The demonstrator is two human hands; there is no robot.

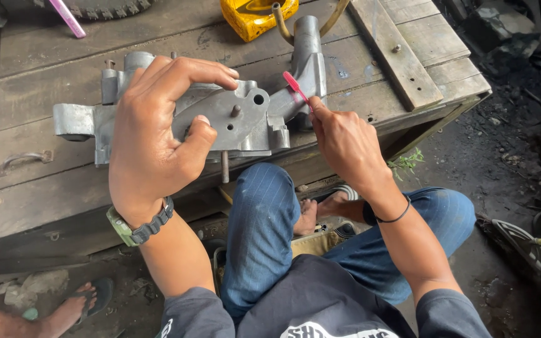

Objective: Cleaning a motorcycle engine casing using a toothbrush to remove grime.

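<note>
A grey metal engine case [245,119] lies near the front edge of the old wooden bench [45,188]. The left hand [158,138] rests on top of the case, with the fingers curled over it and the thumb pressed on its flat plate. This hand hides much of the middle of the case. The right hand [345,141] pinches a pink toothbrush [295,86] between thumb and fingers, and the brush head touches the case's tube part at its right end.

A yellow can [255,15] stands at the back edge of the bench, just behind the tube. A pink stick [67,17] lies near the back left corner. A metal handle [23,159] is fixed to the bench on the left. A wooden plank [396,50] lies across the right end. Below the front edge, the person's knees in blue jeans [264,231] show. Another person's foot in a sandal [76,303] is on the ground at the left.
</note>
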